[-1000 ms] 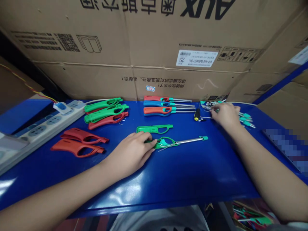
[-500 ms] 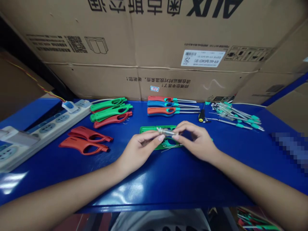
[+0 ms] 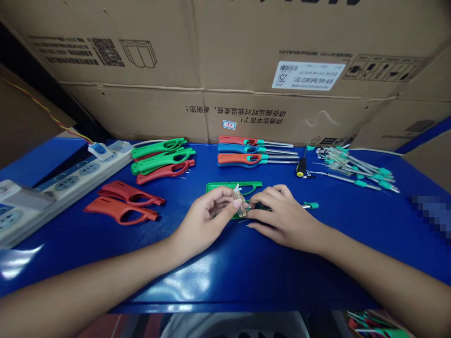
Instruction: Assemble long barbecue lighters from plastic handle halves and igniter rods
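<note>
Between the thumb and fingers of my left hand [image 3: 207,216] is a small clear lighter fuel tank [image 3: 240,204], tilted, with a white valve at its upper end. My right hand [image 3: 287,213] lies over an open green lighter shell half [image 3: 218,186], fingers bent and apart from the thumb, fingertips close to the tank. Whether they touch a part in the shell is hidden. From behind the right hand a metal tube with a teal tip [image 3: 312,205] sticks out to the right. Thin wire shows below the shell.
Green shells [image 3: 160,162] and red shells [image 3: 121,209] lie left, beside a power strip [image 3: 66,183]. Several lighters with metal tubes [image 3: 243,159] lie at the back. A yellow-black screwdriver [image 3: 300,167] and a pile of tube assemblies [image 3: 355,169] are right. A cardboard box [image 3: 211,70] stands behind.
The fuel tank, held level by both hands before, is now tilted upright in my left hand. My right hand has let go of it and turned palm down over the green shell.
</note>
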A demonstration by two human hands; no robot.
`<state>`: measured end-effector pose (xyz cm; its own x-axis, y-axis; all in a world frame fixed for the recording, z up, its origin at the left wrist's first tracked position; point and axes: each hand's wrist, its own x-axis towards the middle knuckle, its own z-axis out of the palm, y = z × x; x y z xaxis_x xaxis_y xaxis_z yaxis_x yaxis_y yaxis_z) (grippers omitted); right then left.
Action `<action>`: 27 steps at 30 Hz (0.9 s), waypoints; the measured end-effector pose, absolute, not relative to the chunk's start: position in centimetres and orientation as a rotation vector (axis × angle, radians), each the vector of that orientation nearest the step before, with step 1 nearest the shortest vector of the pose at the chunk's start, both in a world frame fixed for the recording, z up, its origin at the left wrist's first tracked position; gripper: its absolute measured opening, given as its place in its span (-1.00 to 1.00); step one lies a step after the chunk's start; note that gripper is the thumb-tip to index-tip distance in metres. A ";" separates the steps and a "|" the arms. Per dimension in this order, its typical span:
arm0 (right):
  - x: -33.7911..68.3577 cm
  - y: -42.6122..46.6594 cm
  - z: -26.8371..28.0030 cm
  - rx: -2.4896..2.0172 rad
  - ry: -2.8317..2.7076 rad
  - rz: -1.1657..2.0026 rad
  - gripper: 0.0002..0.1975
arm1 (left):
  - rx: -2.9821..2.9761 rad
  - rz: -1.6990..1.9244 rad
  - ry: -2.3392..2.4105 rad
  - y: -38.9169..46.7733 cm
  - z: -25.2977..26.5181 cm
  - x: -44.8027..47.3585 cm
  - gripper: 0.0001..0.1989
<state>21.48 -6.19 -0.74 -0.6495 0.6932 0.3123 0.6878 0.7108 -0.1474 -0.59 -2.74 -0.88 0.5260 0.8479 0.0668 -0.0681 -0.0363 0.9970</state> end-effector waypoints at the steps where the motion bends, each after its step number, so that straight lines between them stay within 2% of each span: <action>1: 21.5 -6.2 -0.8 -1.069 -2.594 0.022 -0.84 | 1.413 0.841 0.730 -2.6 -0.9 -0.6 -0.84; 17: 22.0 -6.1 -1.2 -0.898 -2.606 -0.029 -0.81 | 1.456 0.774 0.792 -2.5 -1.3 -0.5 -0.83; 19: 22.0 -6.1 -1.3 -0.909 -2.557 0.073 -0.84 | 1.505 0.751 0.804 -2.5 -1.2 -0.6 -0.81; 27: 21.7 -6.1 -1.9 -1.053 -2.087 0.876 -0.89 | 1.869 0.765 0.866 -2.2 -1.2 -1.3 -0.75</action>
<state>21.72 -6.12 -1.92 -0.4789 0.8455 0.2362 0.4236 0.4583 -0.7814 -1.31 -2.23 -1.21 0.5614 0.8137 0.1510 0.2494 -0.3403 0.9066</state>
